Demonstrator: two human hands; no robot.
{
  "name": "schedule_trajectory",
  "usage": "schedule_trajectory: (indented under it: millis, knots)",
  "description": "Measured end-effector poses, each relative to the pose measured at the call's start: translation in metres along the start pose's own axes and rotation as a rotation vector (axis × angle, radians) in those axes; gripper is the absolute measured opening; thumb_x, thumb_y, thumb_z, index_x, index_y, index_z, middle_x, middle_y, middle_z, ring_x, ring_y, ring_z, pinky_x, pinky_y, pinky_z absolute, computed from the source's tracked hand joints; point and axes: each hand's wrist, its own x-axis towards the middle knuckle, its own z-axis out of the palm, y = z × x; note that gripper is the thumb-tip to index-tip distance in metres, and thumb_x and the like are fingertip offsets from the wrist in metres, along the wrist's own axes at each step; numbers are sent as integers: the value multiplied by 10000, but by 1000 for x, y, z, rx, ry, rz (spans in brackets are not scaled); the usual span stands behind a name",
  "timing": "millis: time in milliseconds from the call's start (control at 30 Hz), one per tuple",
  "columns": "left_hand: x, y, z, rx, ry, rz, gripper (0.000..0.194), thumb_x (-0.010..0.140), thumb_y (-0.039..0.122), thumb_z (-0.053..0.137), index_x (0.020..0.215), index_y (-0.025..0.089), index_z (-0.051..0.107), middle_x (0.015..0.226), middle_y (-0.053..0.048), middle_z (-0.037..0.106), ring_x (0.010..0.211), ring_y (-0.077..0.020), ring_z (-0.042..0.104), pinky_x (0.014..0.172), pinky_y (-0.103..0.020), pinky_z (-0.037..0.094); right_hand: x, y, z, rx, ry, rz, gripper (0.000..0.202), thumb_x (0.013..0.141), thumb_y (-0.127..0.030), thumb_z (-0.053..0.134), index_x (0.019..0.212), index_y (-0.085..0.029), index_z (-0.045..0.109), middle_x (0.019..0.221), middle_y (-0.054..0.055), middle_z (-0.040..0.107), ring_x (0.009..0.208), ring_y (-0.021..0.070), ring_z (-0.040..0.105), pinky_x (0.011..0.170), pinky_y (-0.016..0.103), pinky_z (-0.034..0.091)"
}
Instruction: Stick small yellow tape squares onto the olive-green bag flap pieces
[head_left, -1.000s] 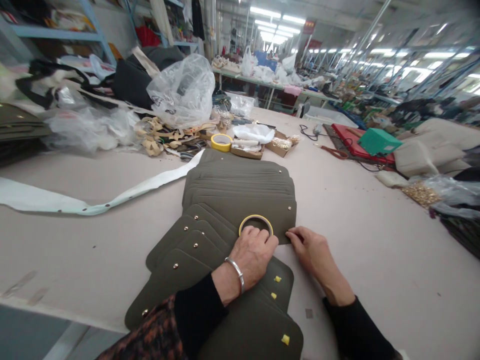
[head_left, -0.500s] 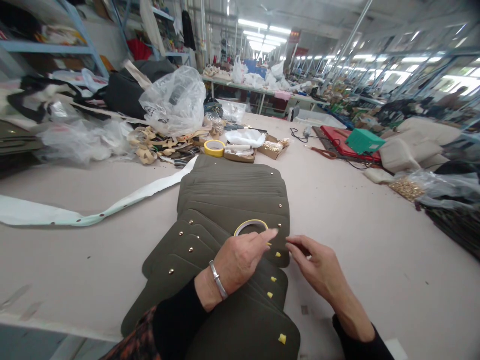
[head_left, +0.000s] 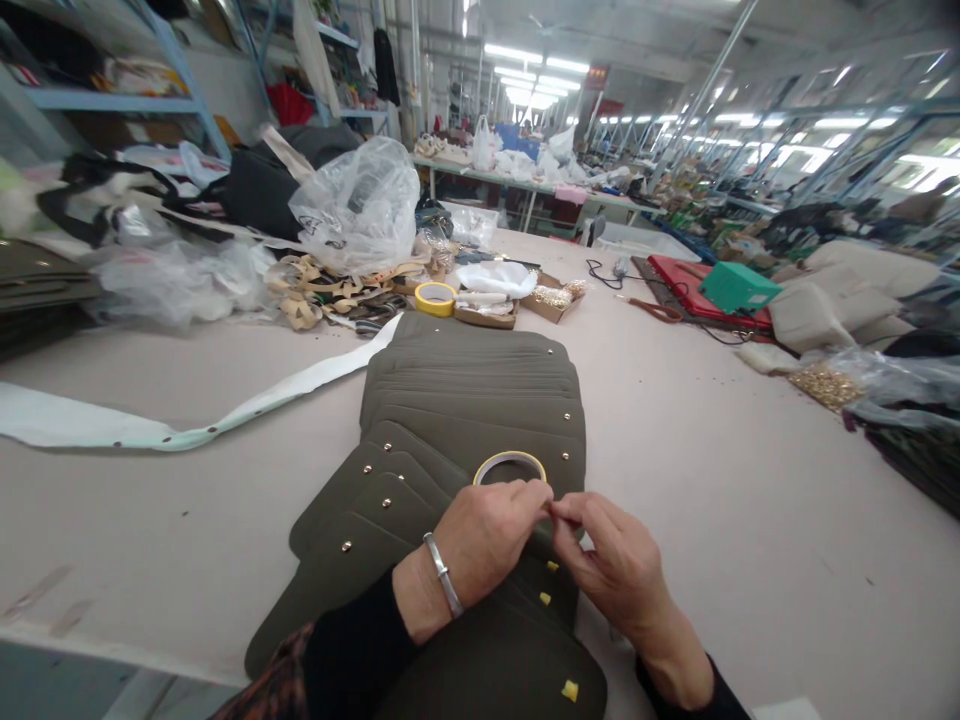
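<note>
My left hand (head_left: 487, 530), with a silver bangle at the wrist, grips a thin roll of yellow tape (head_left: 513, 457) that stands up behind the fingers. Its fingertips meet those of my right hand (head_left: 616, 560), which is closed in a pinch; whatever lies between them is hidden. Beneath both hands, dark olive panels (head_left: 480, 412) lie fanned out and overlapping, with small metal studs near their ends. Small pieces of yellow tape (head_left: 570, 690) stick to the right edges of several panels.
A second yellow tape roll (head_left: 434, 299) lies beyond the panels, beside a small box of gold fittings (head_left: 553, 296). A pale strip (head_left: 187, 435) runs leftward. Plastic bags (head_left: 360, 205) and scraps crowd the back left; a green box (head_left: 739, 288) sits at right.
My right hand has moved left, and its fingertips now meet my left hand's at the tape. The left index finger, stretched out before, is now bent in.
</note>
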Motion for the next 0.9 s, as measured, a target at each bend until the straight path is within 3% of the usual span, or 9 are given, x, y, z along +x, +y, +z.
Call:
schedule_trajectory:
  millis: [67, 200, 300, 367, 467, 600, 767, 900]
  knots:
    - [3, -1, 0, 49, 2, 4, 137, 958, 192, 403, 891, 187, 522, 779, 0, 613, 718, -155, 612, 632, -249, 499, -1, -3, 2, 53, 25, 113, 137, 817, -93, 535, 837, -185, 635, 720, 25, 670, 630, 132, 615, 605, 246, 501]
    - [8, 0, 4, 119, 133, 73, 191, 952, 175, 371, 822, 182, 510, 717, -5, 568, 638, -151, 549, 566, -248, 444, 3, -3, 6, 378, 33, 605, 107, 806, -257, 605, 754, -179, 656, 577, -7, 640, 487, 119, 588, 480, 220, 486]
    - [7, 1, 10, 103, 199, 108, 201, 959, 181, 361, 822, 179, 507, 714, -7, 560, 649, -146, 541, 587, -249, 442, 6, 14, 7, 609, 100, 897, 233, 731, -388, 689, 725, -158, 646, 527, -4, 626, 454, 134, 594, 467, 241, 508]
    - [5, 1, 17, 116, 168, 89, 177, 961, 178, 375, 847, 176, 511, 736, -7, 567, 668, -146, 543, 609, -253, 451, 6, 31, 7, 659, 119, 996, 302, 674, -430, 734, 742, -147, 653, 547, 8, 639, 468, 142, 605, 484, 260, 528]
    - [5, 0, 26, 224, 28, 14, 123, 945, 165, 425, 857, 180, 510, 795, -16, 583, 723, -171, 548, 618, -276, 465, 5, 53, 7, 592, 43, 976, 340, 681, -459, 725, 805, -144, 683, 673, 39, 682, 569, 157, 642, 562, 287, 565]
    - [9, -1, 30, 316, -148, -17, 94, 923, 162, 465, 838, 182, 501, 830, -27, 587, 783, -212, 549, 614, -314, 487, 6, 63, 11, 327, -68, 784, 312, 804, -458, 595, 860, -166, 690, 739, 50, 702, 613, 166, 655, 610, 298, 566]
    - [10, 1, 25, 302, -203, -24, 83, 930, 167, 450, 862, 179, 496, 856, -31, 589, 810, -223, 545, 636, -341, 503, 10, 58, 18, -55, -71, 490, 203, 848, -337, 531, 827, -193, 672, 749, 41, 713, 635, 167, 657, 633, 278, 512]
    - [8, 2, 24, 289, -213, -26, 80, 929, 158, 449, 869, 179, 497, 859, -33, 584, 813, -221, 538, 645, -339, 502, 16, 55, 23, -208, -85, 422, 214, 857, -294, 486, 779, -192, 656, 769, 55, 721, 652, 175, 661, 634, 276, 479]
